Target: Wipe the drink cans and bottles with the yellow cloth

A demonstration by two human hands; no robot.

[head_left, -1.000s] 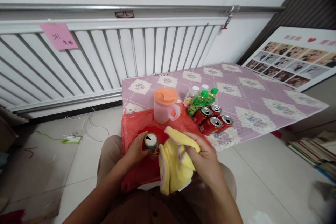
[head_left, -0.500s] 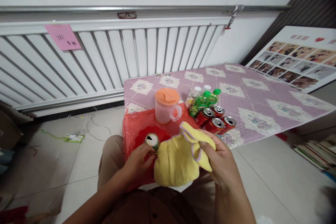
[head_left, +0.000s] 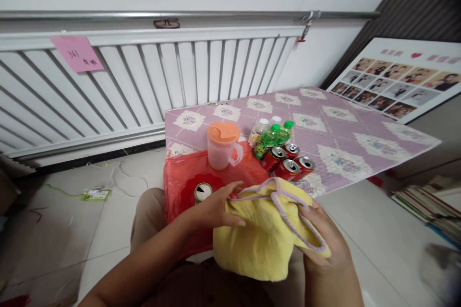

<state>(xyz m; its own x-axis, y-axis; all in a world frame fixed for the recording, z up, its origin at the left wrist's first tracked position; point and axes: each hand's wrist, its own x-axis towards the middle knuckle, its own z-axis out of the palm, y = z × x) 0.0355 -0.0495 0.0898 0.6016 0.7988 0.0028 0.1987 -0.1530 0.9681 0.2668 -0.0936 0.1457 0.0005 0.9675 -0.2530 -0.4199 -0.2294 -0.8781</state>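
A yellow cloth with a light purple edge hangs in loose folds over my lap. My right hand grips its right side, with a fold looped over the fingers. At the upper left edge, my left hand has the cloth between thumb and fingers; some fingertips are hidden behind it. Just beyond the left hand an opened drink can stands upright on wet-looking red plastic sheeting. Its lower part is partly covered by my hand.
A clear jug with an orange lid stands behind the can. To its right are several plastic bottles and several opened red cans. The patterned tablecloth reaches toward a photo board; a radiator lines the wall.
My left hand has left the side of the can and moved right onto the cloth. The cloth and my right hand have shifted right and lower, and the cloth is spread wider.
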